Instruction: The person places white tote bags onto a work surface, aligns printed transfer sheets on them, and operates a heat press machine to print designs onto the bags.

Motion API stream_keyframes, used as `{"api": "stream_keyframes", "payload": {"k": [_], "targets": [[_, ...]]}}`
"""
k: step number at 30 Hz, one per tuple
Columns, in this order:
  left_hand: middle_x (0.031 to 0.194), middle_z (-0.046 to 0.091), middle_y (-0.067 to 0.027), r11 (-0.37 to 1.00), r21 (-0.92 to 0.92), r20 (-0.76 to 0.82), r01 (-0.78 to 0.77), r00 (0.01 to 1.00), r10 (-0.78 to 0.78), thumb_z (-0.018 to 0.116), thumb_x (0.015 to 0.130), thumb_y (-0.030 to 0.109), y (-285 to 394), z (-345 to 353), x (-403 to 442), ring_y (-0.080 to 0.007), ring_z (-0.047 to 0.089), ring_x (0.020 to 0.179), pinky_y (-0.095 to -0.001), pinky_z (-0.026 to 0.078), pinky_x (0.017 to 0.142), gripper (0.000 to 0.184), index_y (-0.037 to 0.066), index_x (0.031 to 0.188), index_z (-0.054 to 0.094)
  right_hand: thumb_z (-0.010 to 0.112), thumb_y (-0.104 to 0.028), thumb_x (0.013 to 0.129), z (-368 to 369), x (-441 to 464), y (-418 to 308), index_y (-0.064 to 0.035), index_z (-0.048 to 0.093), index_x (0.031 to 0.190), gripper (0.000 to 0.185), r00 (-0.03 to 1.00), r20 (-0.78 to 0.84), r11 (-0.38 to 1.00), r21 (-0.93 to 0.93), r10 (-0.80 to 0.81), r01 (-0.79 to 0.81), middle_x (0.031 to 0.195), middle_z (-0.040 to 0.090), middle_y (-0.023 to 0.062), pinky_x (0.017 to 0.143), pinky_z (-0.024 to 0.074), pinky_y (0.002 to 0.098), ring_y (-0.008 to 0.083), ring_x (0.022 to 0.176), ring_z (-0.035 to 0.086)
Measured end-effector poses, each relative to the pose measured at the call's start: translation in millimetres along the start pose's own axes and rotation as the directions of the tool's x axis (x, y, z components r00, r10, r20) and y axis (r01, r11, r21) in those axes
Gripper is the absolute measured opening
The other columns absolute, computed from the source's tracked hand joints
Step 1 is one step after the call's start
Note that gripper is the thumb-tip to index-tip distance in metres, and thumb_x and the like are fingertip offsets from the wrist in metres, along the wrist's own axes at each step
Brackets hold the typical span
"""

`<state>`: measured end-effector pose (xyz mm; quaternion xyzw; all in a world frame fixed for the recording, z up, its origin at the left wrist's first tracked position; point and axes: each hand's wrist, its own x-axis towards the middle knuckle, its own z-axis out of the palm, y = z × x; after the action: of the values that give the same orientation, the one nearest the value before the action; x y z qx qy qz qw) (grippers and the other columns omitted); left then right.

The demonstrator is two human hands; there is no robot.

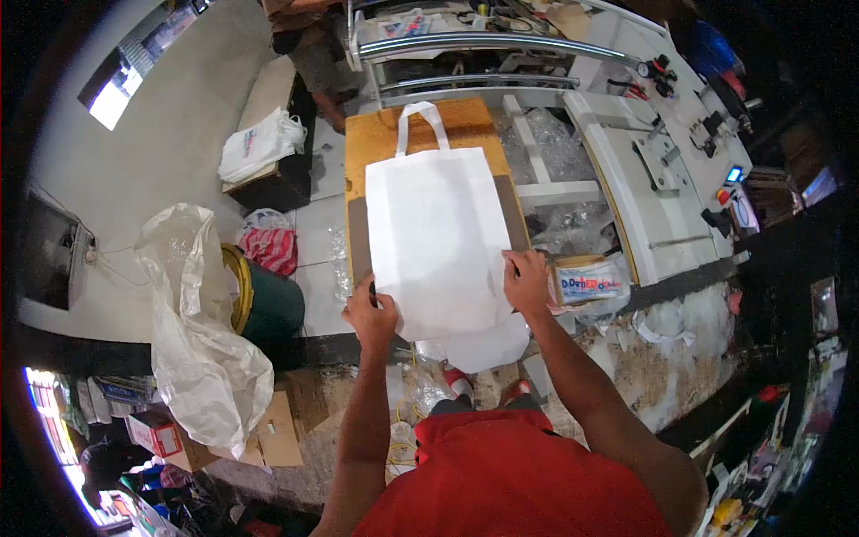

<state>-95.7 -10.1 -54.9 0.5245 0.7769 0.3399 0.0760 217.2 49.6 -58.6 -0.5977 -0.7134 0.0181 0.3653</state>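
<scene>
A plain white fabric tote bag (438, 233) lies flat on a yellow-brown board (358, 143), its looped handle pointing away from me. The bag's lower end hangs over the near edge of the board. At its lower left edge, my left hand (369, 313) is closed on the fabric, with a small dark spot by the fingers that I cannot make out. My right hand (526, 279) pinches the opposite side edge between thumb and fingers. Near that hand lies a plastic-wrapped stack of printed white bags (591, 279).
Metal rails (501, 41) cross beyond the board. A white machine (644, 179) with a lit display stands to the right. Left are a green bin (273, 300), a large plastic sack (192, 331) and folded white bags (259, 148) on a bench. Another person (313, 63) stands at the back.
</scene>
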Motion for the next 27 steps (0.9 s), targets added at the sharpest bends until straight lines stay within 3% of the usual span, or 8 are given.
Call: {"api": "stream_keyframes", "payload": {"k": [10,15,18,21,22,23,24,27], "targets": [[0.091,0.067,-0.0074,0.999,0.047,0.009,-0.007,1.000,0.006,0.058,0.079,0.009,0,-2,-3,-0.0288,0.062,0.091,-0.0490,0.041,0.090,0.038,0.012,0.116,0.066,0.063,-0.009,0.087,-13,4,-7,-0.0111,0.064,0.117,0.029,1.000,0.005,0.999,-0.050,0.003,-0.003,0.099,0.056,0.0126,0.083,0.0413,0.0485,0.0327,0.096,0.053],[0.105,0.062,-0.0190,0.957,-0.253,-0.120,0.143,0.977,-0.178,0.054,0.082,0.004,-38,-27,-40,-0.0309,0.059,0.100,-0.0417,0.047,0.093,0.028,-0.003,0.108,0.060,0.057,-0.001,0.089,-38,-40,72,-0.0006,0.060,0.110,0.021,0.907,-0.127,0.864,0.381,0.401,-0.328,0.099,0.057,0.0171,0.080,0.0483,0.0420,0.0311,0.086,0.057],[0.114,0.058,-0.0231,0.949,-0.171,-0.104,0.264,0.953,-0.283,0.049,0.091,0.006,-96,-44,-110,-0.0369,0.056,0.107,-0.0442,0.044,0.098,0.029,-0.005,0.118,0.054,0.060,-0.003,0.086,-48,-122,186,0.0009,0.061,0.101,0.015,0.902,-0.017,0.902,0.031,0.431,-0.430,0.093,0.060,0.0181,0.078,0.0495,0.0457,0.0342,0.087,0.061],[0.122,0.053,-0.0297,0.813,0.497,0.149,0.303,0.893,-0.424,0.053,0.092,0.013,-128,-53,-211,-0.0433,0.050,0.122,-0.0514,0.042,0.102,0.040,-0.005,0.128,0.050,0.064,-0.008,0.083,-40,-170,289,-0.0015,0.064,0.097,0.016,0.844,0.204,0.868,-0.144,0.496,-0.475,0.090,0.064,0.0198,0.074,0.0516,0.0488,0.0379,0.085,0.063],[0.119,0.055,-0.0308,0.757,0.650,0.366,-0.061,0.899,-0.241,0.055,0.088,0.012,-194,-50,-265,-0.0478,0.052,0.117,-0.0546,0.042,0.101,0.040,-0.005,0.124,0.052,0.067,-0.011,0.080,-30,-175,325,-0.0032,0.066,0.095,0.017,0.795,0.319,0.852,-0.284,0.517,-0.440,0.093,0.065,0.0194,0.078,0.0517,0.0488,0.0369,0.088,0.065],[0.113,0.058,-0.0305,0.756,0.654,0.625,0.033,0.540,-0.564,0.055,0.085,0.011,-203,-60,-287,-0.0484,0.056,0.109,-0.0552,0.043,0.099,0.037,-0.003,0.118,0.054,0.070,-0.013,0.078,-20,-179,354,-0.0049,0.068,0.093,0.018,0.722,0.424,0.826,-0.413,0.547,-0.383,0.096,0.067,0.0189,0.082,0.0518,0.0489,0.0360,0.091,0.066],[0.109,0.061,-0.0298,0.831,0.549,0.673,-0.092,0.638,-0.375,0.056,0.082,0.013,-262,-69,-361,-0.0462,0.059,0.103,-0.0553,0.045,0.096,0.032,-0.001,0.110,0.059,0.073,-0.021,0.078,-10,-177,374,-0.0071,0.069,0.104,0.030,0.648,0.441,0.776,-0.461,0.621,-0.430,0.104,0.066,0.0189,0.090,0.0488,0.0504,0.0360,0.101,0.064],[0.106,0.068,-0.0219,0.511,0.830,0.530,0.223,-0.031,-0.847,0.063,0.085,0.025,-162,-77,-380,-0.0366,0.066,0.099,-0.0461,0.053,0.084,0.032,0.001,0.107,0.064,0.072,-0.024,0.081,46,-170,459,-0.0088,0.064,0.121,0.044,0.752,0.512,0.841,-0.532,0.415,-0.103,0.113,0.065,0.0184,0.099,0.0437,0.0468,0.0353,0.113,0.058]]}}
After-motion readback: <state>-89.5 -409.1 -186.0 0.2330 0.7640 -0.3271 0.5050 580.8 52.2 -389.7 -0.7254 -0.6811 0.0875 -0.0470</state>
